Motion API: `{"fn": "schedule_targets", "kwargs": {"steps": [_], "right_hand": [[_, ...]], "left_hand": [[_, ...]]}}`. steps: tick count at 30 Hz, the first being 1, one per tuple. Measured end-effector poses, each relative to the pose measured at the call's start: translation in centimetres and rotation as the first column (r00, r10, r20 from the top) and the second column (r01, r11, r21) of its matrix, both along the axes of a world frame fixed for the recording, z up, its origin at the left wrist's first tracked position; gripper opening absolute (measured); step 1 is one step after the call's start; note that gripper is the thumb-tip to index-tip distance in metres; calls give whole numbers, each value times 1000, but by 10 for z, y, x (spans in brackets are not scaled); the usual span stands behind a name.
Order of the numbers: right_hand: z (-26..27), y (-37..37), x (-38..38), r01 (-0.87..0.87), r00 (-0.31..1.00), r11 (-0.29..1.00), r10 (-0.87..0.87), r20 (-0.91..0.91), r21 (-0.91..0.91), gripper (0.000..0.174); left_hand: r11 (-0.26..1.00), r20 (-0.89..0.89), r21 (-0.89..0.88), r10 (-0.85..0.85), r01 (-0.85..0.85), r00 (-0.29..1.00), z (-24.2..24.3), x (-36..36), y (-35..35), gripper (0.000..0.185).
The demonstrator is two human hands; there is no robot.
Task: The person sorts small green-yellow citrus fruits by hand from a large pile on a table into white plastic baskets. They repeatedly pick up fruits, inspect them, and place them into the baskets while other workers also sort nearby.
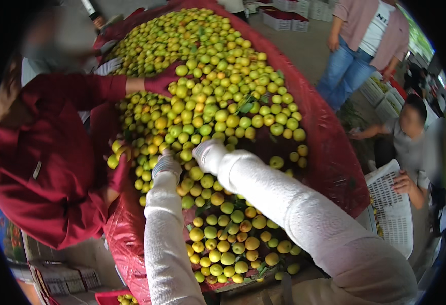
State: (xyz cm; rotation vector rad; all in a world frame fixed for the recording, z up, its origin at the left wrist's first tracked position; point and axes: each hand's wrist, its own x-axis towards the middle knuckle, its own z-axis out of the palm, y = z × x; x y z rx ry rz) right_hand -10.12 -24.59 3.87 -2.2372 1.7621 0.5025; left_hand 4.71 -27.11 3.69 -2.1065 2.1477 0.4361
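A large heap of yellow-green plum-like fruit covers a table lined with dark red plastic sheeting. Both my hands wear striped knit gloves below long white sleeves. My left hand reaches into the fruit near the middle of the heap, its fingertips among the pieces. Just to its right, my right hand touches the fruit from above, fingers pointing left. Whether either hand grips a fruit is hidden. More fruit, yellow, green and orange, lies spread at the near end between my forearms.
A co-worker in dark red leans in at left, gloved hands in the fruit. At right a person holds a white plastic crate; another stands in jeans. Crates sit on the floor behind. A red container is at lower left.
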Motion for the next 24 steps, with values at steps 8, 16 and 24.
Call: {"fn": "schedule_targets", "kwargs": {"steps": [8, 16, 24], "right_hand": [[-1, 97, -19, -17, 997, 999, 14, 77, 44, 36], [-7, 230, -34, -157, 932, 983, 116, 344, 92, 41], [-15, 326, -90, 228, -255, 903, -306, 917, 364, 48]], "left_hand": [[975, -100, 62, -208, 215, 973, -22, 10, 41, 49], [935, -295, -219, -337, 280, 894, -37, 23, 209, 52], [956, -934, -272, -235, -109, 268, 25, -60, 339, 37]]}}
